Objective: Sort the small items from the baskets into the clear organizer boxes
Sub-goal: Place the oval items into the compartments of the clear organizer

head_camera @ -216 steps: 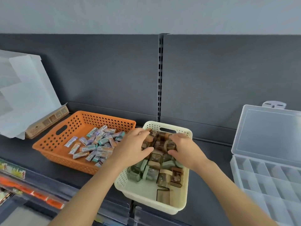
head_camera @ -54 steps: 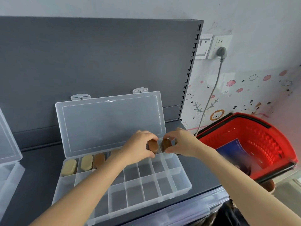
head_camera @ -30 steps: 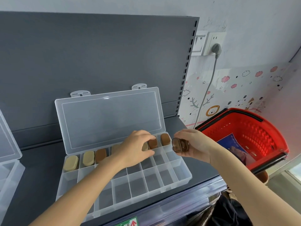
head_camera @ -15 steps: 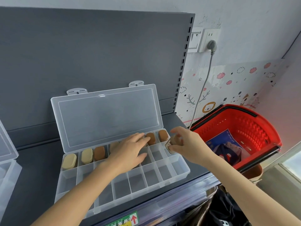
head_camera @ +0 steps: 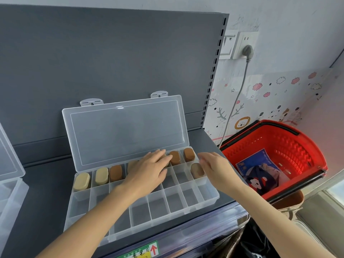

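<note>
Now the clear organizer box (head_camera: 176,202) sits open at the right end of the shelf (head_camera: 46,183), its lid (head_camera: 126,131) raised toward the back panel. Tan pieces (head_camera: 81,181) and brown pieces (head_camera: 189,154) fill its back row. The left hand (head_camera: 149,172) lies over the back and middle rows, grip spread flat and empty. The right hand (head_camera: 217,170) hovers at the box's right end, grip loosely spread and empty, just beside a greyish piece (head_camera: 197,170) in the middle row's rightmost compartment. A red basket (head_camera: 290,144) stands beyond the shelf's right edge.
</note>
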`<state>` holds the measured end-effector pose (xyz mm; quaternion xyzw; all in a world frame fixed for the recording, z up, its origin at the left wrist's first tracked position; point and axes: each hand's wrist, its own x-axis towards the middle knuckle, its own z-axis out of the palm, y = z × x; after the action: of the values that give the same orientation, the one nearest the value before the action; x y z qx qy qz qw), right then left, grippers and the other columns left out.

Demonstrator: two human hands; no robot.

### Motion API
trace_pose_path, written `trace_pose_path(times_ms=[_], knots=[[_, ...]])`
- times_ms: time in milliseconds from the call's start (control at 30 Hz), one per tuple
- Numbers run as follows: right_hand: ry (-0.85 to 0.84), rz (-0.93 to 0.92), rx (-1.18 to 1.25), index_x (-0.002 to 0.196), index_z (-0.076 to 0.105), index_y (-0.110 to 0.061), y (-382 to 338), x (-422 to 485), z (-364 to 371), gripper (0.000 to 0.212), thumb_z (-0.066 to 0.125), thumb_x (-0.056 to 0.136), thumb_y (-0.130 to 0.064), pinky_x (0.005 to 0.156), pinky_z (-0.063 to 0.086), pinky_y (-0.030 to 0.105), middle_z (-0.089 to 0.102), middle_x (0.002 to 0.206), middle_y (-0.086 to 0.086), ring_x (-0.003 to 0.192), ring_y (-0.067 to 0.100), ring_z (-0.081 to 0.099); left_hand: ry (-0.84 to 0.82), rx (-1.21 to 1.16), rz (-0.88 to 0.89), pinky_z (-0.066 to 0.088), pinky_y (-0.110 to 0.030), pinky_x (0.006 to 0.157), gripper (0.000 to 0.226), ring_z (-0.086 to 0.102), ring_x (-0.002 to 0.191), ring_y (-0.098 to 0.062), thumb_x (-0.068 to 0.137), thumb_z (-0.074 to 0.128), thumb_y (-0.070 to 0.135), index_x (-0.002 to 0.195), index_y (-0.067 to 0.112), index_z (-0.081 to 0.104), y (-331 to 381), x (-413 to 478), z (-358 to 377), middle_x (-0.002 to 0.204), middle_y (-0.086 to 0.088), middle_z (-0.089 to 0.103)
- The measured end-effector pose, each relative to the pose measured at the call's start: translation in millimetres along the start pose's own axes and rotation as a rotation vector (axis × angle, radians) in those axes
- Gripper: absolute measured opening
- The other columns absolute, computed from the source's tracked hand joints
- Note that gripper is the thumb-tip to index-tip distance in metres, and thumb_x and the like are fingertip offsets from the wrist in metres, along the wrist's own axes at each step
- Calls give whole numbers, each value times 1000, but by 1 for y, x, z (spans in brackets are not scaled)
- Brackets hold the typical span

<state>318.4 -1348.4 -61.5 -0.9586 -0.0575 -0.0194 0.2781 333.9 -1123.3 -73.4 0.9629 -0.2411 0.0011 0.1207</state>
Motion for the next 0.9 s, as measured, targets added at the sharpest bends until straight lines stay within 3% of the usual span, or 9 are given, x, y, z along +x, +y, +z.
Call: trace_pose_path(times_ms=[133, 367, 467, 533, 633, 700, 833, 900], knots=[[-45, 91, 8, 108, 67, -10, 4, 4, 8, 30, 38, 101, -16, 77, 57, 36, 70, 99, 9, 88, 24, 65, 17, -23, 9, 24, -30, 114, 46, 12, 146, -14, 102, 33, 29, 148, 32, 25, -2, -1, 0, 158, 9, 16], [-77, 114, 18, 111, 66, -12, -3, 10, 10, 30, 38, 101, -20, 74, 54, 26, 68, 97, 5, 83, 20, 64, 9, -6, -23, 26, -32, 113, 46, 13, 146, -15, 102, 33, 29, 147, 32, 27, -5, 2, -3, 157, 8, 18], [-82, 93, 12, 112, 62, -16, -8, 9, 7, 27, 37, 102, -21, 76, 56, 27, 67, 100, 4, 83, 19, 64, -13, 29, -34, 19, -32, 115, 49, 8, 146, -16, 101, 33, 36, 149, 32, 22, -1, -1, -9, 159, 8, 11], [-29, 28, 3, 120, 59, -18, -14, 8, 2, 27, 39, 101, -19, 75, 55, 25, 65, 106, 4, 88, 20, 64, -24, -16, -71, 17, -35, 116, 53, 5, 147, -18, 100, 35, 42, 149, 34, 19, 1, -4, -16, 159, 9, 6], [53, -148, -9, 112, 59, -6, -28, 11, 1, 24, 42, 99, -17, 77, 55, 36, 64, 106, 8, 93, 27, 62, -18, -63, -129, 17, -41, 118, 59, 0, 147, -18, 96, 38, 50, 149, 36, 16, -5, -11, -24, 159, 10, 3], [42, -244, -24, 115, 58, -3, -41, 15, 5, 26, 46, 98, -19, 83, 52, 34, 63, 110, 6, 102, 26, 59, 23, -54, -152, 17, -42, 119, 62, -1, 147, -15, 94, 39, 54, 149, 34, 19, -13, -19, -28, 159, 9, 5], [-31, -361, -92, 105, 59, -2, -73, 22, 20, 24, 50, 95, -22, 83, 47, 37, 61, 99, 7, 95, 28, 56, 93, -40, -258, 15, -37, 119, 65, -2, 146, -10, 92, 41, 58, 148, 33, 21, -31, -50, -44, 158, 11, 9], [-75, -388, -66, 117, 58, -4, -92, 20, 30, 32, 52, 95, -26, 93, 47, 35, 61, 117, 10, 109, 29, 55, 102, -20, -310, 15, -34, 116, 66, -2, 145, -8, 91, 41, 59, 148, 32, 21, -41, -72, -51, 158, 12, 11]])
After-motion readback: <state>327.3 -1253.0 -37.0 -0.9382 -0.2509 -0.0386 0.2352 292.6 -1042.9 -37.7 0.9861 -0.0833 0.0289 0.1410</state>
